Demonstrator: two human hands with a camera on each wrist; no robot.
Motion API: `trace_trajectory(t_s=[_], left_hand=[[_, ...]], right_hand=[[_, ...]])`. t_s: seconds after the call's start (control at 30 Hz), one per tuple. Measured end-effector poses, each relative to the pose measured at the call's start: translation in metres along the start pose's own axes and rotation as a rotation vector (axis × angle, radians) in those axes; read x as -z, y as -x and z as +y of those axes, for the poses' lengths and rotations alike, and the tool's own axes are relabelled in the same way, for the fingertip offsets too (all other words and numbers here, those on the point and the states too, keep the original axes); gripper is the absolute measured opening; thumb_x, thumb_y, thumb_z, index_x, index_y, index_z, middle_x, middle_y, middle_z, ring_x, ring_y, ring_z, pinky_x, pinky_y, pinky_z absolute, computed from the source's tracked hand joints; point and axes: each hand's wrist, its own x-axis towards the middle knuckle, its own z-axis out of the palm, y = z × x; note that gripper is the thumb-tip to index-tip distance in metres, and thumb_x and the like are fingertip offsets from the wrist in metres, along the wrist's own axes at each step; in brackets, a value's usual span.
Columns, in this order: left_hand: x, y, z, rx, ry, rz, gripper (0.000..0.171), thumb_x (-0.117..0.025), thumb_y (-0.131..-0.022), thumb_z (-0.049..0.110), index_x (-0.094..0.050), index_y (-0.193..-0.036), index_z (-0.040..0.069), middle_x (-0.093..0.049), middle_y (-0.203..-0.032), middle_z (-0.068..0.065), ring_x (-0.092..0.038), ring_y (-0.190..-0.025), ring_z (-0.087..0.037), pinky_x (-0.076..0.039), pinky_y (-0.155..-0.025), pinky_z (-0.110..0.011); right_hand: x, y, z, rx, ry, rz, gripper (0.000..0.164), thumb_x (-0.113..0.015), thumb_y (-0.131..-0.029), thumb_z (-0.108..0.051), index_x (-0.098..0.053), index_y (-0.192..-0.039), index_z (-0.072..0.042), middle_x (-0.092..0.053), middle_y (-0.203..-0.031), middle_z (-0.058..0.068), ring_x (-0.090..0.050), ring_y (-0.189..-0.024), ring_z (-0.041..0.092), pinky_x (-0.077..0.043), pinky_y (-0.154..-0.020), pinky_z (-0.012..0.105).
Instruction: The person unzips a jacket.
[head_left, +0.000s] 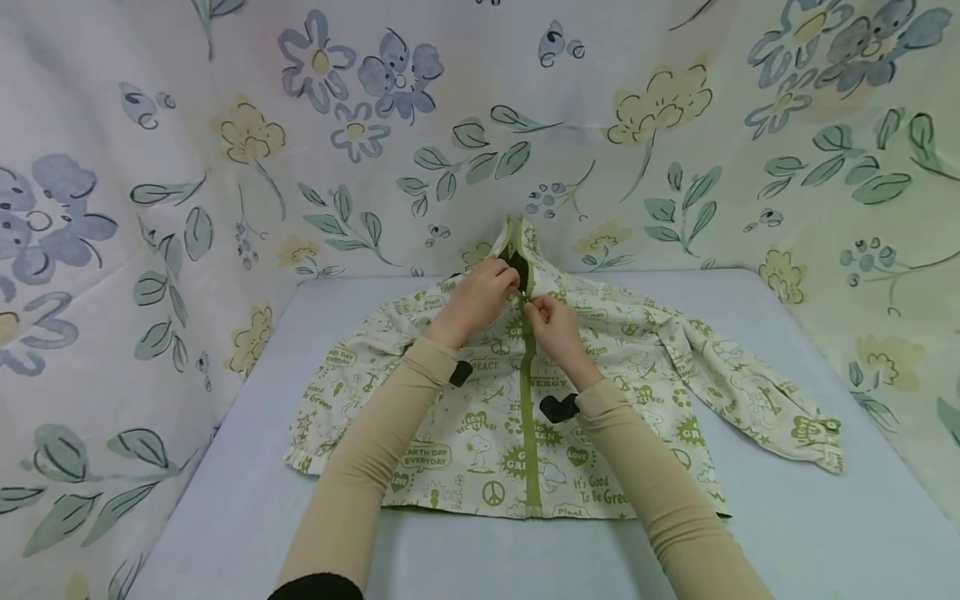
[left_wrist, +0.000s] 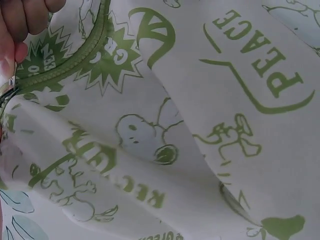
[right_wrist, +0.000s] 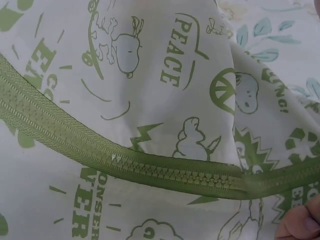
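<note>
A white jacket [head_left: 480,425] with green cartoon prints lies front up, its collar raised at the far end. The green zipper [head_left: 530,433] is closed along the lower front and parts near the collar, where a dark lining shows. My left hand [head_left: 483,296] grips the fabric edge left of that opening. Just below, on the right, my right hand [head_left: 555,329] pinches the zipper pull. In the left wrist view the metal zipper pull [left_wrist: 12,84] shows at the left edge. The right wrist view has the closed zipper teeth [right_wrist: 175,175] crossing it, with fingertips [right_wrist: 302,222] at lower right.
The jacket rests on a pale table [head_left: 795,533]. One sleeve [head_left: 757,400] stretches out to the right; the other sleeve [head_left: 337,392] is on the left. A flower-printed cloth [head_left: 480,108] hangs behind and along the sides.
</note>
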Motion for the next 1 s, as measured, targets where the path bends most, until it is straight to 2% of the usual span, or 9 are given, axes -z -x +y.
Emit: trace_trajectory(t_s=[0.07, 0.17, 0.33, 0.43, 0.5, 0.57, 0.73, 0.87, 1.0], left_hand=[[0.001, 0.000, -0.002, 0.016, 0.008, 0.019, 0.003, -0.058, -0.092, 0.003, -0.060, -0.092, 0.004, -0.055, -0.091, -0.009, -0.055, -0.087, -0.021, -0.027, -0.106, -0.028], [0.005, 0.000, -0.004, 0.044, 0.024, 0.035, 0.006, -0.054, -0.094, 0.003, -0.060, -0.094, 0.003, -0.054, -0.092, -0.009, -0.054, -0.088, -0.022, -0.024, -0.108, -0.028], [0.009, 0.003, -0.006, 0.087, 0.036, 0.015, 0.009, -0.052, -0.095, 0.007, -0.060, -0.096, 0.004, -0.054, -0.094, -0.008, -0.052, -0.089, -0.022, -0.042, -0.090, -0.026], [0.010, 0.004, -0.007, 0.109, 0.051, 0.026, 0.008, -0.053, -0.095, 0.007, -0.060, -0.096, 0.003, -0.055, -0.095, -0.008, -0.051, -0.089, -0.021, -0.045, -0.081, -0.026], [0.010, 0.005, -0.008, 0.110, 0.058, 0.044, 0.007, -0.054, -0.094, 0.006, -0.060, -0.095, 0.003, -0.055, -0.094, -0.009, -0.052, -0.089, -0.021, -0.044, -0.082, -0.026], [0.011, 0.005, -0.010, 0.101, 0.063, 0.068, 0.007, -0.055, -0.094, 0.005, -0.060, -0.094, 0.002, -0.056, -0.093, -0.010, -0.052, -0.089, -0.022, -0.041, -0.092, -0.026], [0.012, 0.006, -0.012, 0.086, 0.071, 0.107, 0.006, -0.056, -0.093, 0.004, -0.061, -0.092, 0.000, -0.056, -0.091, -0.011, -0.054, -0.087, -0.023, -0.024, -0.107, -0.027], [0.011, 0.006, -0.013, 0.095, 0.067, 0.092, 0.007, -0.056, -0.094, 0.006, -0.061, -0.093, 0.001, -0.057, -0.091, -0.010, -0.054, -0.088, -0.023, -0.022, -0.108, -0.026], [0.011, 0.006, -0.014, 0.116, 0.075, 0.082, 0.008, -0.054, -0.094, 0.006, -0.060, -0.094, 0.001, -0.056, -0.093, -0.010, -0.052, -0.089, -0.023, -0.030, -0.103, -0.024]], right_hand=[[0.000, 0.001, 0.001, -0.016, -0.007, -0.019, 0.024, -0.052, -0.097, -0.017, -0.057, -0.080, -0.002, -0.035, -0.052, 0.002, -0.030, -0.041, 0.012, -0.029, -0.040, 0.027], [0.000, 0.002, 0.005, -0.051, -0.011, -0.035, 0.023, -0.051, -0.097, -0.019, -0.058, -0.083, -0.001, -0.036, -0.053, 0.002, -0.031, -0.042, 0.012, -0.030, -0.041, 0.027], [-0.001, 0.004, 0.012, -0.068, -0.016, -0.034, 0.023, -0.053, -0.096, -0.019, -0.060, -0.083, -0.001, -0.037, -0.053, 0.003, -0.033, -0.043, 0.015, -0.031, -0.041, 0.028], [-0.002, 0.004, 0.012, -0.078, -0.025, -0.039, 0.023, -0.053, -0.096, -0.019, -0.059, -0.082, -0.001, -0.038, -0.053, 0.002, -0.034, -0.044, 0.016, -0.032, -0.042, 0.028], [-0.002, 0.005, 0.013, -0.086, -0.025, -0.042, 0.023, -0.054, -0.096, -0.019, -0.060, -0.083, -0.001, -0.038, -0.054, 0.002, -0.035, -0.045, 0.016, -0.033, -0.043, 0.028], [-0.003, 0.005, 0.013, -0.096, -0.022, -0.046, 0.023, -0.054, -0.096, -0.020, -0.060, -0.084, -0.001, -0.038, -0.055, 0.002, -0.036, -0.047, 0.016, -0.033, -0.044, 0.029], [-0.004, 0.009, 0.015, -0.113, -0.043, -0.061, 0.021, -0.053, -0.096, -0.019, -0.059, -0.085, -0.002, -0.037, -0.056, 0.002, -0.035, -0.047, 0.017, -0.034, -0.045, 0.030], [-0.005, 0.013, 0.017, -0.122, -0.056, -0.061, 0.020, -0.053, -0.096, -0.018, -0.058, -0.085, -0.002, -0.036, -0.056, 0.002, -0.034, -0.047, 0.016, -0.033, -0.045, 0.029], [-0.007, 0.015, 0.019, -0.129, -0.051, -0.060, 0.020, -0.053, -0.096, -0.018, -0.059, -0.087, -0.002, -0.037, -0.057, 0.003, -0.034, -0.049, 0.016, -0.032, -0.046, 0.028]])
